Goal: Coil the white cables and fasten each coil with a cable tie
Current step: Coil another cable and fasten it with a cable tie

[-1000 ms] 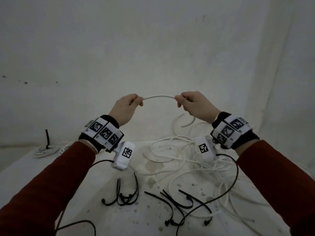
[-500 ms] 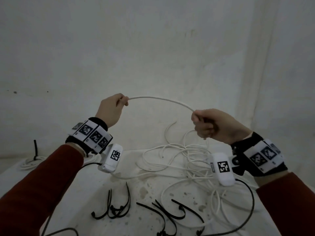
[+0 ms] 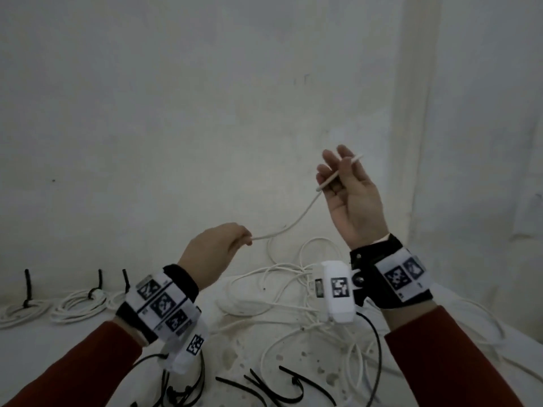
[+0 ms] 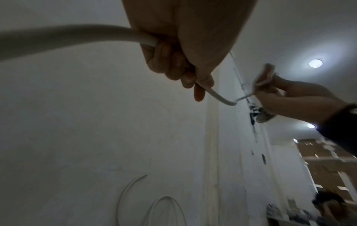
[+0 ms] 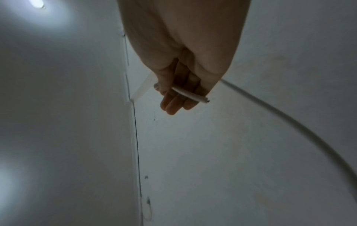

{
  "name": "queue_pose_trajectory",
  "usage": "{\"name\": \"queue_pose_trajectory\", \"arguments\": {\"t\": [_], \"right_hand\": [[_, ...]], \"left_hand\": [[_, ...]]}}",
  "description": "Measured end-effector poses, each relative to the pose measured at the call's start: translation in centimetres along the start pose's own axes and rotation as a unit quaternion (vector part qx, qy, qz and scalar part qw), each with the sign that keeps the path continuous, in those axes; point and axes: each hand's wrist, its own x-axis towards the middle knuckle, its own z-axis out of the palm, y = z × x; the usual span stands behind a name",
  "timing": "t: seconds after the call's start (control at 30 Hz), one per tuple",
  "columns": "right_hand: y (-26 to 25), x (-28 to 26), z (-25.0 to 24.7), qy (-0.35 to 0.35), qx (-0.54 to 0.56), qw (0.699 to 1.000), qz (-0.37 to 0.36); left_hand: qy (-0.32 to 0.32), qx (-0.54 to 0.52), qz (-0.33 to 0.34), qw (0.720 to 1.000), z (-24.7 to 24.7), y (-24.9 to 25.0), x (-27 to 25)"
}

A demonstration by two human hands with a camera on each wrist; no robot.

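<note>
As right hand [image 3: 351,198] rose, cable [image 3: 296,220] slackened

black cable ties [image 3: 264,386]: cut off by bottom edge | left hand [image 3: 216,254]: fingers hidden behind knuckles

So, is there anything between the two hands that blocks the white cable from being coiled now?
Nothing visible does. The left hand and right hand both hold the white cable in free air, above the loose cables on the table.
</note>
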Motion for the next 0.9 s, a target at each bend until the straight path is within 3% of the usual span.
{"name": "queue_pose_trajectory", "arguments": {"t": [0.07, 0.13, 0.2, 0.3, 0.37, 0.53, 0.63, 0.77, 0.83, 0.9], "right_hand": [[0.9, 0.2, -0.3, -0.011, -0.130, 0.991, -0.039], [1.7, 0.0, -0.8, -0.046, -0.300, 0.950, -0.068], [2.1, -0.5, -1.3, -0.116, -0.473, 0.870, -0.071], [1.6, -1.5, -1.9, -0.265, -0.660, 0.702, -0.040], [1.0, -2.3, -2.0, -0.323, -0.689, 0.649, 0.009], [-0.2, -3.4, -1.4, -0.389, -0.714, 0.579, 0.054], [-1.1, -3.2, -1.5, -0.364, -0.733, 0.572, 0.052], [-2.2, -2.2, -2.4, -0.332, -0.775, 0.537, 0.029], [-2.8, -1.9, -3.1, -0.323, -0.779, 0.537, 0.044], [-3.5, -1.9, -3.9, -0.313, -0.748, 0.576, 0.100]], "left_hand": [[0.015, 0.039, 0.066, 0.997, 0.3, 1.1, -0.3], [0.031, 0.080, 0.118, 0.989, 0.3, 2.1, -0.5], [0.037, 0.102, 0.133, 0.985, -0.1, 2.7, -0.4], [0.042, 0.134, 0.142, 0.980, -0.8, 2.5, 0.0], [0.041, 0.140, 0.138, 0.980, -1.5, 2.1, 0.5], [0.025, 0.125, 0.136, 0.983, -2.5, 2.1, 2.1], [0.024, 0.127, 0.123, 0.984, -2.3, 3.0, 2.9], [0.010, 0.042, 0.085, 0.995, -1.3, 2.9, 4.4], [0.015, -0.004, 0.081, 0.997, -0.8, 2.1, 5.3], [0.018, -0.020, 0.073, 0.997, -0.3, 1.4, 6.0]]}}
